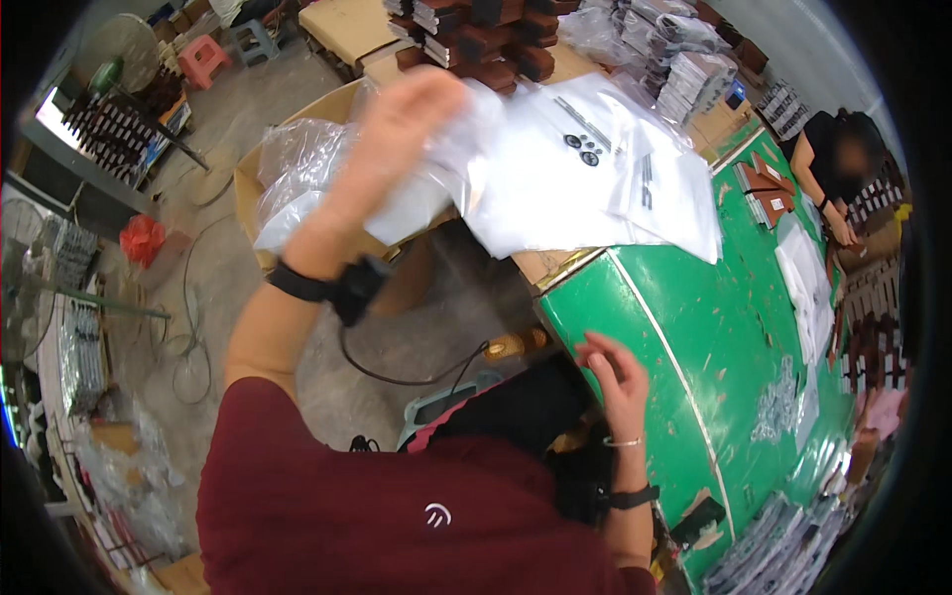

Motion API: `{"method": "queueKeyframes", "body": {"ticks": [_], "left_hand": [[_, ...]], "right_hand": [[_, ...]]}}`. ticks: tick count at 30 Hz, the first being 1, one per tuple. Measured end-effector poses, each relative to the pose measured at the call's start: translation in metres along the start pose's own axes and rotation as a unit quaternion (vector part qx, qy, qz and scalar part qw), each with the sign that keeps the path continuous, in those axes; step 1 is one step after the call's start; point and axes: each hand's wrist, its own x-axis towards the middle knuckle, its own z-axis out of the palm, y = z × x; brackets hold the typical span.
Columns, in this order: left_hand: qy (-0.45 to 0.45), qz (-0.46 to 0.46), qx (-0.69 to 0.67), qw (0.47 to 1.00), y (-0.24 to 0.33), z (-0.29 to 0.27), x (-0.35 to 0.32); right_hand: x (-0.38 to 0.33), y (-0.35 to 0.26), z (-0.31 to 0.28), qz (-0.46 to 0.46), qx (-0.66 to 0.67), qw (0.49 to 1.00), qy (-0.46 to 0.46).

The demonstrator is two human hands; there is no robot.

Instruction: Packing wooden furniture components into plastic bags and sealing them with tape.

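Note:
My left hand (pixel 416 109) is raised over the far left corner of the work area, smeared by motion. Its fingers do not show clearly, and I cannot tell whether it grips the clear plastic right beside it. To its right lies a stack of white translucent plastic bags (pixel 545 188) with black printed marks. Crumpled clear plastic (pixel 307 164) sits in a cardboard box (pixel 248 188) on the other side. My right hand (pixel 617 382) hovers at the near edge of the green table (pixel 664 327), fingers loosely bent and apart, holding nothing visible.
Stacked dark brown pieces (pixel 486 40) stand at the back. Beyond the table's right side a person (pixel 838 159) handles pieces. Wrapped bundles (pixel 783 545) lie at the near right. Stools (pixel 204 61), a fan (pixel 119 55) and a cable (pixel 397 380) are on the left.

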Motion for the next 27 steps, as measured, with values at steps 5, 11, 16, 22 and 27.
{"method": "queueKeyframes", "body": {"ticks": [5,11,16,22,27], "left_hand": [[-0.197,-0.083,0.003,0.977,-0.013,0.131,-0.089],[0.043,-0.054,0.131,0.989,-0.045,0.056,-0.089],[-0.072,-0.148,0.693,0.702,-0.119,-0.139,-0.105],[0.075,-0.125,0.077,0.986,-0.032,-0.097,-0.073],[-0.107,-0.165,-0.17,0.966,0.028,0.007,-0.068]], "right_hand": [[0.033,-0.012,0.018,0.056,0.359,0.922,-0.13],[0.049,0.01,0.027,0.117,0.331,0.93,-0.11],[0.036,0.013,0.044,0.132,0.289,0.939,-0.131],[0.026,0.008,0.042,0.116,0.254,0.949,-0.144],[0.042,-0.037,0.064,-0.153,0.135,0.968,-0.147]]}}
